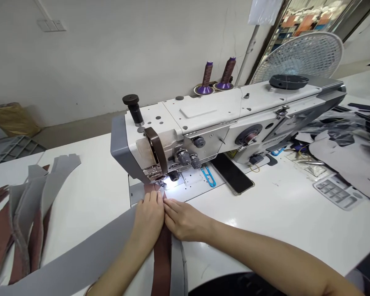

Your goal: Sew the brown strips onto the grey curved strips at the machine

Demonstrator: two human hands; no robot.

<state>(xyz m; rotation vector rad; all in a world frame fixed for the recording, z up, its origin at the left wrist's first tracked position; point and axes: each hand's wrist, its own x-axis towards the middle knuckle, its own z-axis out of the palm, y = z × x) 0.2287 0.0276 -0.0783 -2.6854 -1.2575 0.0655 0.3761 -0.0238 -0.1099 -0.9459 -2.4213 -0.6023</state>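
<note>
Table (265, 213), sewing machine (203, 127), phone (232, 173), perhaps tray (336, 191)

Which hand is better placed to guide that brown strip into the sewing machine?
Probably the left hand: its fingers lie on the brown strip, close to the presser foot. The right hand lies beside it, reaching only the strip's edge.

- Sewing machine arm (234, 111): smooth white-painted metal, faint sheen
- Presser foot (156, 176): bright polished steel
- Grey strip (80, 259): smooth and matt, possibly synthetic leather
- Brown strip (162, 263): matt, slightly rough
- Tabletop (265, 209): glossy white laminate
</note>
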